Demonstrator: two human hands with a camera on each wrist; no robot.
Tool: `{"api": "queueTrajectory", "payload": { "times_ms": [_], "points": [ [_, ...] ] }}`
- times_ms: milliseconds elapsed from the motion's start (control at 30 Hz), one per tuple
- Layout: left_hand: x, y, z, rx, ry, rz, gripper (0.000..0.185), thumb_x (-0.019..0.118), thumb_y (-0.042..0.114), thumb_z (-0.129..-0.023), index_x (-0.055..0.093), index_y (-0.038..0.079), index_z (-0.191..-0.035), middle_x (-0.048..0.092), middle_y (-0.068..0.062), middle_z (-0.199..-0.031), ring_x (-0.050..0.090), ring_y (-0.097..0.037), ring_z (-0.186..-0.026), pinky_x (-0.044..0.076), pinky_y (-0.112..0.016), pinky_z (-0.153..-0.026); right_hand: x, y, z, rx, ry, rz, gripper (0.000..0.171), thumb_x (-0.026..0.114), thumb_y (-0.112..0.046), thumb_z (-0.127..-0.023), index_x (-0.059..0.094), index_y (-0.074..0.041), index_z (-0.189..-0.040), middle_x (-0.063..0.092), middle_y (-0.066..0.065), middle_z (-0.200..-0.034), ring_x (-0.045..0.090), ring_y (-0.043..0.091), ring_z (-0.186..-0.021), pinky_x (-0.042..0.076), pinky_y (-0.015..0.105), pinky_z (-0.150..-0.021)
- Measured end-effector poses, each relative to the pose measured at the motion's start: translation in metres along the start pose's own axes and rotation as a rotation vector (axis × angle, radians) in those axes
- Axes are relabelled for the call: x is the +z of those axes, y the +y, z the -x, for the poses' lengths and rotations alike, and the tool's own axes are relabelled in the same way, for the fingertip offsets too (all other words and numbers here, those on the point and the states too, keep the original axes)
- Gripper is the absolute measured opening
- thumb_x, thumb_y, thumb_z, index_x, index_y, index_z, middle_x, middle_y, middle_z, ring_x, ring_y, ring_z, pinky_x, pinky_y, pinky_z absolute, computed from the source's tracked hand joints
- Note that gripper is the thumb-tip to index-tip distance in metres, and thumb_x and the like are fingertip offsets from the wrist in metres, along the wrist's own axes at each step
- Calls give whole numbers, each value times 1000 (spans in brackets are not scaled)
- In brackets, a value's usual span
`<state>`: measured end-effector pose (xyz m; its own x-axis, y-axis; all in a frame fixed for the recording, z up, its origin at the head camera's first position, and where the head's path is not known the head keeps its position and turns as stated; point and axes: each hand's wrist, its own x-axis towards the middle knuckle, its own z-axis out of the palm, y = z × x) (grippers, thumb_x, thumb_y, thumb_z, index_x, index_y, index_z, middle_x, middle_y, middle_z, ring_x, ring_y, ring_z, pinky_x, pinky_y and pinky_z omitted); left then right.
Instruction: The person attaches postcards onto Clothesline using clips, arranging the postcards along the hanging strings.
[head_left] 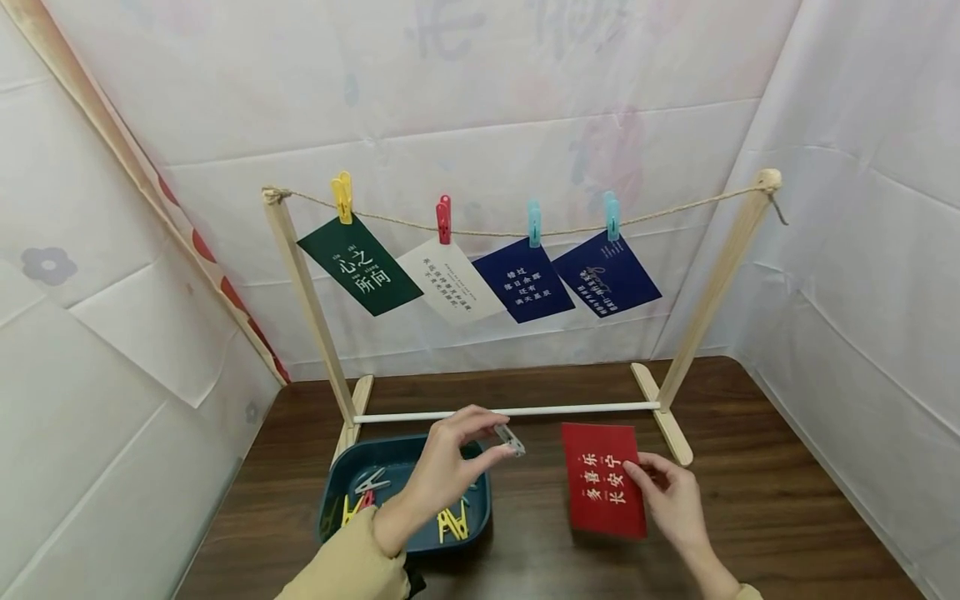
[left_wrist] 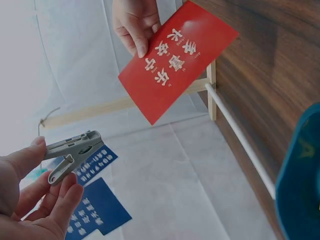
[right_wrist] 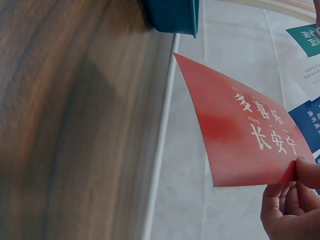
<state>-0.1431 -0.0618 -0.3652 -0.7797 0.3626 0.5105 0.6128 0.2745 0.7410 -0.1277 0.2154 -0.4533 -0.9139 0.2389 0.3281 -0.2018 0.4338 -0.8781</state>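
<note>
Two hands work above the table (head_left: 750, 517): the left hand (head_left: 442, 475) pinches a grey clothespin (head_left: 510, 439) over the blue tray (head_left: 408, 546), and the right hand (head_left: 675, 500) pinches a red card's (head_left: 603, 487) edge. Beyond, four cards hang clipped along the twine (head_left: 487, 232).

The head camera looks forward and down from above at the table (head_left: 525, 517) and wooden rack (head_left: 315, 308). Each wrist camera sits close and low, aimed upward; all three share the red card (head_left: 603, 490).
</note>
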Motion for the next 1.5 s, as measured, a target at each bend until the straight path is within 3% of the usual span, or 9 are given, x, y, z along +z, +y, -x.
{"api": "queueTrajectory", "payload": {
  "times_ms": [267,533,633,700,800,867,933,1067,1500],
  "points": [
    [7,15,-28,2,-84,18,26,69,15,-76,64,5,-100,60,-5,-94,58,-14,-82,49,-25,-76,-16,0,-12,-189,9,-56,10,63,-9,-82,63,0,-81,61,4,-68,52,3,-58,43,18,-45],
    [13,27,-57,63,-99,-27,26,71,10,-74,65,1,-98,60,-4,-92,58,-13,-81,49,-25,-75,-27,-29,-25,-189,11,92,4,62,0,-81,63,4,-81,61,10,-71,53,4,-61,45,17,-47],
    [13,32,-66,76,-99,-33,27,71,9,-74,65,0,-98,60,-5,-92,57,-13,-80,49,-25,-75,-32,-22,-34,-248,-4,69,8,63,-9,-82,63,-1,-81,61,7,-69,54,6,-60,44,19,-45],
    [14,33,-72,87,-102,-36,27,71,9,-74,65,0,-99,60,-6,-92,57,-13,-79,48,-23,-76,-33,4,-46,-317,-13,-16,6,64,-11,-81,65,-6,-85,62,3,-71,54,4,-61,41,17,-42],
    [16,36,-81,108,-111,-38,27,70,9,-75,64,-1,-100,60,-6,-93,57,-13,-79,47,-20,-76,-38,10,-55,-333,-29,-7,10,64,-19,-82,65,-10,-87,62,2,-71,54,5,-61,40,18,-42],
    [18,39,-87,119,-122,-33,27,70,8,-76,64,-2,-100,60,-7,-93,58,-13,-79,47,-19,-76,-41,2,-57,-333,-21,38,10,63,-18,-83,65,-9,-87,62,3,-71,55,5,-60,40,18,-43],
    [19,42,-94,124,-135,-27,27,69,8,-76,63,-2,-101,60,-8,-93,58,-13,-79,47,-18,-76,-46,-29,-53,-292,-20,157,12,62,-18,-84,64,-6,-84,62,7,-70,55,7,-59,43,20,-45],
    [22,52,-108,123,-151,-47,28,69,10,-77,63,-2,-101,60,-8,-93,57,-12,-80,46,-16,-75,-51,-53,-55,-271,-26,226,6,62,-7,-83,62,-2,-83,61,9,-70,53,5,-57,42,18,-46],
    [25,85,-156,148,-165,-82,28,68,10,-78,63,-2,-102,59,-8,-91,56,-11,-78,45,-13,-73,-70,-75,-83,-292,-7,324,11,61,-10,-84,62,1,-88,61,14,-75,51,1,-57,42,18,-48]
  ]
}}
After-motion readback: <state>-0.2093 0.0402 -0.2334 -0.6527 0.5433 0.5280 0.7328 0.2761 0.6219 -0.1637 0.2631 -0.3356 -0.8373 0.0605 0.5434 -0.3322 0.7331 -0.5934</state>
